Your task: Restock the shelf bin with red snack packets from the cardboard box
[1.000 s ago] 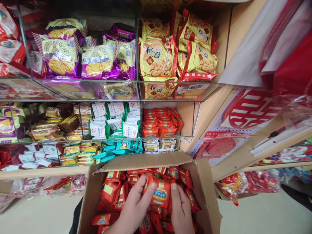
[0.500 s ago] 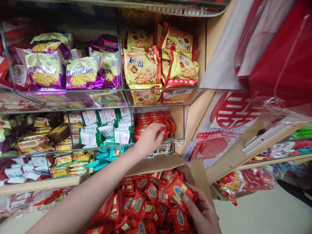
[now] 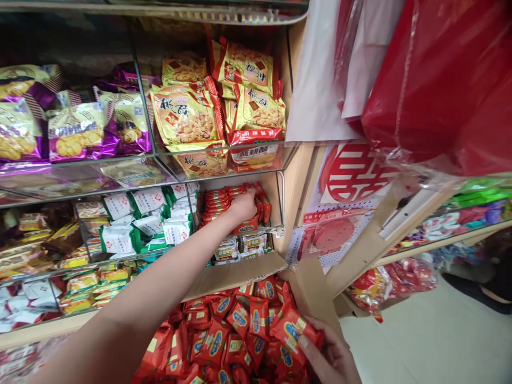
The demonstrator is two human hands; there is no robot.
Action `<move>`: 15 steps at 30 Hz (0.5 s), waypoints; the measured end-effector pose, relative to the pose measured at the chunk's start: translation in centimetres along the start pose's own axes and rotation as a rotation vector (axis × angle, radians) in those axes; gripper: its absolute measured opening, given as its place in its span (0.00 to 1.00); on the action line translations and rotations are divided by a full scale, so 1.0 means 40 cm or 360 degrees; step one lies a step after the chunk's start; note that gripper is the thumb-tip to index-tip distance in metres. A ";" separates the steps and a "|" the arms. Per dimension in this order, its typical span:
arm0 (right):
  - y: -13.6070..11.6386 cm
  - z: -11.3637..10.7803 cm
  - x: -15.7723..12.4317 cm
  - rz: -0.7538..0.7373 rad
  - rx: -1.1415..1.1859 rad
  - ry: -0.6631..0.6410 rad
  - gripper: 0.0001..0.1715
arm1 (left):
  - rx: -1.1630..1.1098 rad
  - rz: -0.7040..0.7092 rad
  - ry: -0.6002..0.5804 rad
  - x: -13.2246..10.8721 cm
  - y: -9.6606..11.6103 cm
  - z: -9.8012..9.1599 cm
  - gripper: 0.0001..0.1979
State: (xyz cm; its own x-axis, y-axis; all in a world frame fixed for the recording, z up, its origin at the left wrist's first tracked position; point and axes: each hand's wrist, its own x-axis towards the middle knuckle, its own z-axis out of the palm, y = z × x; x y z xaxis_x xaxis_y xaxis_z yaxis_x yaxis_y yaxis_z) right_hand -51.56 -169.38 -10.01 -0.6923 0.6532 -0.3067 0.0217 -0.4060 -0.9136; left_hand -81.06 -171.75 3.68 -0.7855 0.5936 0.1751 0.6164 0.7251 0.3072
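- Left hand (image 3: 244, 205) has gone deeper beyond the box (image 3: 316, 288) since half a second ago, now at the stacked red packets (image 3: 216, 205); right hand (image 3: 330, 354) has held its place at the box's right side.
- Left hand: fingers bent over the stack, tips hidden; can't tell if gripping or only pressing.
- Right hand: thumb on the front, pinching one red packet (image 3: 294, 328) at the box's right side; loose red packets (image 3: 214, 341) fill the box.
- Beyond the box, under the stack: small pale packs (image 3: 254, 242); beyond and left of the box: green-and-white packs (image 3: 120, 237).
- Risks, my read: sideways push could slump the stack, slick wrappers; low forearm could snag the box's far flap (image 3: 240, 274); edge-only pinch could let the packet slip.
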 end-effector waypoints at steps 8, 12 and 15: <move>-0.041 0.032 0.004 -0.0087 -0.0090 -0.0191 0.27 | -0.0104 0.0041 -0.0072 0.029 -0.036 0.004 0.12; -0.051 0.046 -0.003 -0.0114 -0.0140 -0.0244 0.25 | -0.0034 0.0049 -0.0006 0.030 -0.028 -0.001 0.13; -0.040 0.050 -0.010 -0.0107 -0.0139 -0.0253 0.24 | 0.0030 0.0123 -0.0054 0.026 -0.011 -0.009 0.15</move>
State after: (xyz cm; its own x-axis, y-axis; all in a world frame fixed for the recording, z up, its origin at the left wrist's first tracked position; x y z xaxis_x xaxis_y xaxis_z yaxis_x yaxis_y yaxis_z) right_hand -52.75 -170.29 -7.90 -0.7992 0.5653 -0.2043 0.0291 -0.3031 -0.9525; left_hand -82.19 -171.59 4.08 -0.7336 0.6591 0.1657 0.6761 0.6831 0.2762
